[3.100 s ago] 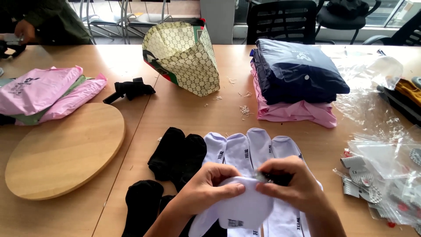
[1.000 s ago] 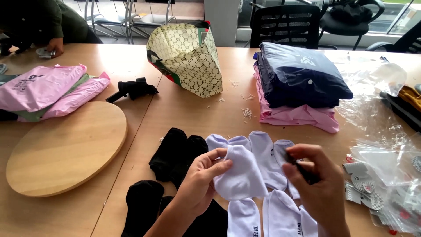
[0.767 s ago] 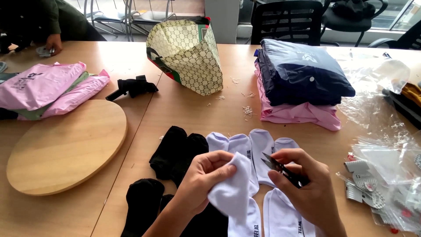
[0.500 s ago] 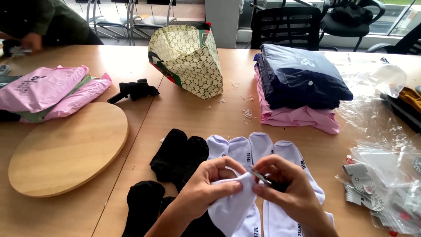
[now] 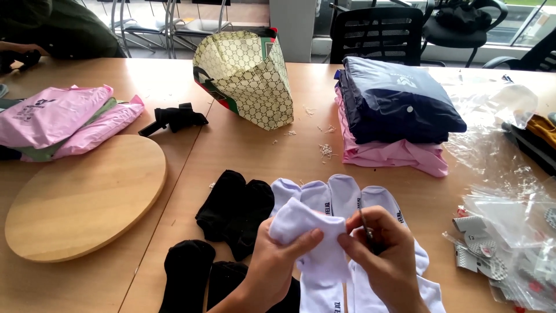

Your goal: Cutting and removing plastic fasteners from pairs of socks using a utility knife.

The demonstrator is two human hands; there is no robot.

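My left hand [image 5: 275, 264] grips a white ankle sock [image 5: 307, 232] and holds it bunched up above the table. My right hand [image 5: 385, 255] pinches the same sock's right edge and also holds small black thread snips [image 5: 366, 227], their blades pointing up beside the sock. Under both hands lies a row of several white socks [image 5: 344, 194] with dark lettering. Black socks [image 5: 234, 206] lie to their left, and more black socks [image 5: 188, 272] sit near the front edge.
A round wooden board [image 5: 81, 194] lies at left, pink mailer bags [image 5: 58, 119] behind it. A patterned paper bag [image 5: 249, 75] lies on its side. Folded navy and pink garments [image 5: 397, 110] are stacked at right; clear plastic bags [image 5: 509, 226] at far right. Another person's hand [image 5: 20, 52] works far left.
My left hand has turned and lifted the white sock, bunching it higher. My right hand brought the snips from apart to the sock's edge, then tilted their blades upward.
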